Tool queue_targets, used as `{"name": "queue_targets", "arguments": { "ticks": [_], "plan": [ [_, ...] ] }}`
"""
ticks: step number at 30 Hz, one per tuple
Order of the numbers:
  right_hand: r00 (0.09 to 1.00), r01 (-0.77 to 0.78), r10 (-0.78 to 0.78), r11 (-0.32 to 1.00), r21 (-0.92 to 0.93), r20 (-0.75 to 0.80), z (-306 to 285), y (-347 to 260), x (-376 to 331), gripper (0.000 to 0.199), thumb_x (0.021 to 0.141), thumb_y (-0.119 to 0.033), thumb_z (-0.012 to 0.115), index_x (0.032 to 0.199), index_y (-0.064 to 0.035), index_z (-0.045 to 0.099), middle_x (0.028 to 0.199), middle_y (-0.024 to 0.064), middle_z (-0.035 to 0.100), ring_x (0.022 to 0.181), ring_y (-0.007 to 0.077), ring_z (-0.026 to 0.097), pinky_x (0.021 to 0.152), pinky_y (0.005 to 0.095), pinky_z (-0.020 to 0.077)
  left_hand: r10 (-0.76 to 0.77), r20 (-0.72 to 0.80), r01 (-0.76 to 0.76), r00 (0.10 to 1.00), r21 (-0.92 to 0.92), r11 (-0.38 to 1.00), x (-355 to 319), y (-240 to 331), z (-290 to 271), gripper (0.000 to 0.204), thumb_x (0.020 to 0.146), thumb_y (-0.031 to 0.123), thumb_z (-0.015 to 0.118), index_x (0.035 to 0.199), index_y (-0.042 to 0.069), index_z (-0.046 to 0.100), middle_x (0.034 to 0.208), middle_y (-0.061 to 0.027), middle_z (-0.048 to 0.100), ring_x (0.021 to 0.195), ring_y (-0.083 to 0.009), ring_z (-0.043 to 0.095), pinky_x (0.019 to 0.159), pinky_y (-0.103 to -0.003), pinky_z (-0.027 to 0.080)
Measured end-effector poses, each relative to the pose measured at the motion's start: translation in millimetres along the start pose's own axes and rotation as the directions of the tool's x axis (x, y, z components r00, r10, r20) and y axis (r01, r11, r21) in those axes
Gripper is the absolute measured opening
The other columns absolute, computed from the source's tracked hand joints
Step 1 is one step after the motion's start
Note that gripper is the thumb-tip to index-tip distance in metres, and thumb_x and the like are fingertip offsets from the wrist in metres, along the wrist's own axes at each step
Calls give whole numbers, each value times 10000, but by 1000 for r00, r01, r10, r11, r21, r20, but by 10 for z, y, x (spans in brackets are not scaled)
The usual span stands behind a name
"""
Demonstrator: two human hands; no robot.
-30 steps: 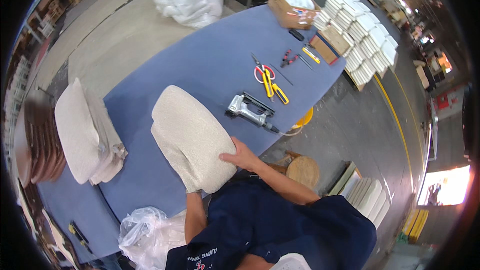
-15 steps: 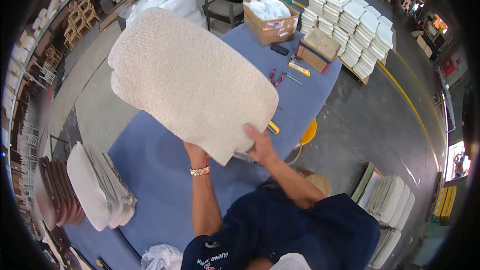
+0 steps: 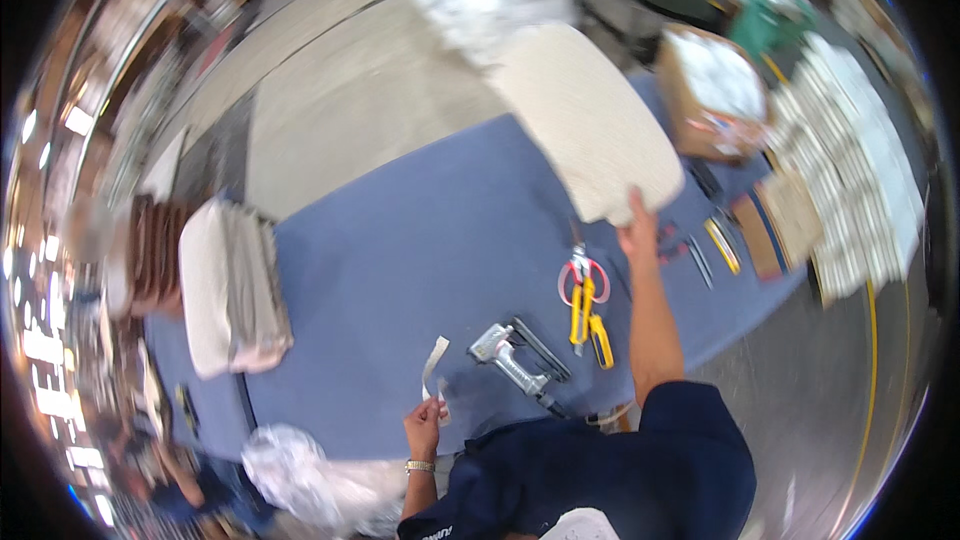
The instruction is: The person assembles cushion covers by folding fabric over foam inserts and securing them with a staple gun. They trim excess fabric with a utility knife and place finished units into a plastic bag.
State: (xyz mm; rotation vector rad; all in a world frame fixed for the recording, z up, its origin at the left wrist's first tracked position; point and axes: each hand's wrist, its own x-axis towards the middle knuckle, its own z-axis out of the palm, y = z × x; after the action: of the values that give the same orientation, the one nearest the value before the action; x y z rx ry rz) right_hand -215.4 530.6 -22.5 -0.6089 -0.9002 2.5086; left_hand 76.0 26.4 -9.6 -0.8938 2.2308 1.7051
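Note:
My right hand (image 3: 637,227) grips the near edge of a beige fabric-covered seat pad (image 3: 590,120), which stretches away over the far side of the blue-covered table (image 3: 400,240). Down at the near side, my left hand (image 3: 424,425) pinches a narrow pale strip (image 3: 431,365), whose loose end sticks up from the fingers. Between the hands lie a silver staple gun (image 3: 520,365), red-handled scissors (image 3: 584,285), a yellow-handled tool (image 3: 580,320) and a yellow utility knife (image 3: 601,342).
Stacked beige pads (image 3: 225,290) and brown pads (image 3: 155,255) stand at the left. Clear plastic bags (image 3: 290,460) lie at the near edge. Farther right are a carton of white stuffing (image 3: 710,95), a smaller box (image 3: 778,225) and piled white pads (image 3: 850,160). Another person (image 3: 190,485) is at lower left.
The seat pad has moved right and away, from both hands to my right hand alone. My left hand has let go of it, come down nearer and taken hold of the strip. The view has turned.

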Motion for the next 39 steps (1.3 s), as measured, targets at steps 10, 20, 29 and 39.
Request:
{"name": "queue_targets", "arguments": {
  "ticks": [10, 20, 29, 39],
  "plan": [
    [978, -167, 67, 813, -558, -196, -514, -143, -261, 630, 988, -196, 709, 1484, 25, 390, 1464, 182, 517, 1150, 332, 666, 914, 446, 611, 96, 81, -120, 992, 367, 922, -194, 1063, 558, 600, 1064, 207, 556, 1598, 86, 311, 1093, -116, 776, 955, -210, 756, 812, -331, 572],
    [717, 166, 458, 619, -767, 525, -6, -187, -3076, 537, 961, -116, 698, 1429, -15, 454, 1411, 120, 523, 1169, 228, 611, 938, 354, 541, 645, 659, -840, 388, -35, 541, -782, 1996, 1389, 222, 909, 217, 651, 1101, 124, 715, 981, -118, 731, 940, -335, 706, 804, -471, 550],
    [931, 124, 228, 534, -836, 284, -337, -296, -3617, 165, 1006, -90, 619, 1154, -40, 672, 991, 42, 664, 864, 111, 610, 703, 262, 512, 685, 705, -970, -186, -20, -244, -916, 1690, 845, 247, 829, 166, 677, 1072, 123, 694, 1045, -31, 648, 1032, -185, 647, 863, -353, 526],
    [973, -194, -28, 443, -875, -230, -2576, 143, -5160, 189, 1006, -120, 634, 1175, -35, 642, 874, 42, 660, 661, 122, 616, 577, 276, 509, 530, 797, -910, -291, -59, -411, -837, 1029, 34, 106, 836, 183, 650, 903, 116, 698, 886, 10, 621, 948, -161, 631, 821, -328, 511]
  ]
}}
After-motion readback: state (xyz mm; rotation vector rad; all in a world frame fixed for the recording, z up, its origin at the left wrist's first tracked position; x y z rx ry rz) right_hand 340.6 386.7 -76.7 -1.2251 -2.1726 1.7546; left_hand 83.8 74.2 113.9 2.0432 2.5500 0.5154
